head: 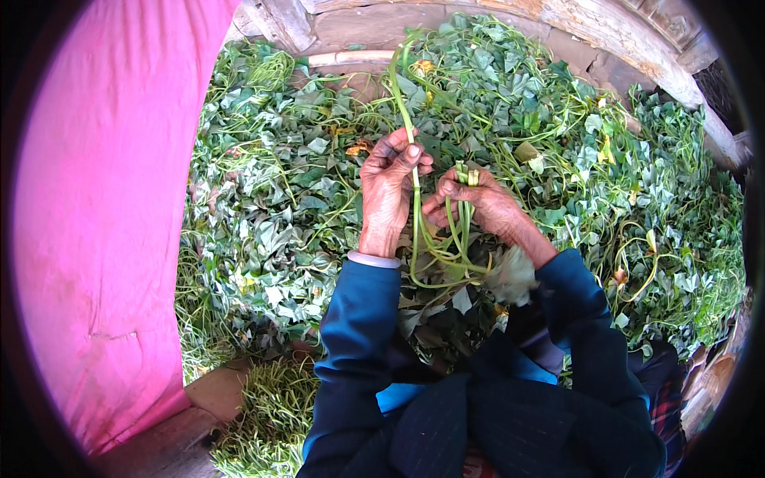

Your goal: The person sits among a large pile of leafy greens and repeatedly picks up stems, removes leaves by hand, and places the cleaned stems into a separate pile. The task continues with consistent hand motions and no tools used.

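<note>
My left hand [391,167] pinches a long green leaf stem [401,89] between thumb and fingers, its upper end reaching away from me. To its right, my right hand [478,200] grips a small bunch of green stems [462,230], the cut ends poking up past the thumb. Below both hands the stems hang in loops towards my lap. A blurred, pale grey-green leaf [512,276] is near my right wrist. A whitish bangle [374,259] circles my left wrist, just above the dark blue sleeve.
A deep spread of leafy green vines [269,197] surrounds me. Bright pink cloth [107,209] hangs at the left. Wooden beams [645,54] border the far and right sides. At lower left lies a heap of cut stems [278,394] beside a wooden plank [161,442].
</note>
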Action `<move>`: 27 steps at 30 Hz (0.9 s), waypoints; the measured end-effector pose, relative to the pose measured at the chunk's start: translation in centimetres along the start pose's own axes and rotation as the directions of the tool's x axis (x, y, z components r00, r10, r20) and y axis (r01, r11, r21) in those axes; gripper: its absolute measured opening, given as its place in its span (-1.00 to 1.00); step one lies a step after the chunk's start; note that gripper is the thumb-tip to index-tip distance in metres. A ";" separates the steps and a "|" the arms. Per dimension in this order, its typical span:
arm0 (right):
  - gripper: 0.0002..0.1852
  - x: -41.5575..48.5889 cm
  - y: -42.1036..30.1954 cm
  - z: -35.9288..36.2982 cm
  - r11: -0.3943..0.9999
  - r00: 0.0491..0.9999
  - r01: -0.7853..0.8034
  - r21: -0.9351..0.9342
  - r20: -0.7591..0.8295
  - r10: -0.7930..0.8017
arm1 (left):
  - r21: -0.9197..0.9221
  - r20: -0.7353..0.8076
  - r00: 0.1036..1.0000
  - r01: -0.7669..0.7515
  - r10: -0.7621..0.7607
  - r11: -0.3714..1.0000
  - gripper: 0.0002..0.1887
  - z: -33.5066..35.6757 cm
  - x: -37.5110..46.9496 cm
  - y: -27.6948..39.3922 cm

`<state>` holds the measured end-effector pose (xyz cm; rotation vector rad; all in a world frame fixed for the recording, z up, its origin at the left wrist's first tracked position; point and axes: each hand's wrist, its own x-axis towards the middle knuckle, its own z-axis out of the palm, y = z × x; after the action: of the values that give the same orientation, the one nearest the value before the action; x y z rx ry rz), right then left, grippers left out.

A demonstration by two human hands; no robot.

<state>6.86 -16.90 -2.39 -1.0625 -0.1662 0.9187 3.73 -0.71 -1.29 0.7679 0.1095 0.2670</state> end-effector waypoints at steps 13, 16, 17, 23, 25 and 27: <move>-0.57 -0.6 0.5 3.1 0.920 0.993 0.045 -0.389 -0.087 -0.085 | 0.053 -0.125 0.988 0.094 -0.087 0.994 -0.75 -0.4 0.1 -1.6; -0.62 -0.4 0.9 3.1 0.870 0.979 0.085 -0.486 -0.120 -0.162 | 0.014 -0.120 0.982 0.151 -0.149 0.988 -0.75 -0.6 0.0 -2.0; -0.64 -0.3 1.0 3.0 0.838 0.970 0.099 -0.536 -0.136 -0.202 | 0.000 -0.107 0.979 0.175 -0.174 0.985 -0.74 -0.6 0.0 -2.1; -0.79 -0.4 1.3 2.6 0.878 0.975 0.070 -0.473 -0.155 -0.161 | 0.011 -0.034 0.962 0.272 -0.271 0.962 -0.75 -0.7 -0.1 -1.8; -0.81 -0.3 1.2 2.1 0.879 0.953 0.121 -0.460 -0.193 -0.233 | 0.154 -0.048 0.961 0.276 -0.272 0.949 -0.74 -0.6 -0.2 -1.6; -0.86 0.1 0.9 1.4 0.908 0.940 0.114 -0.404 -0.253 -0.230 | 0.404 -0.112 0.955 0.296 -0.274 0.866 -0.72 -0.7 -0.6 -1.2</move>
<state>5.70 -15.68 -2.41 -1.5126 -0.1931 0.5642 3.29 -1.24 -2.65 1.1582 0.3350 -0.0251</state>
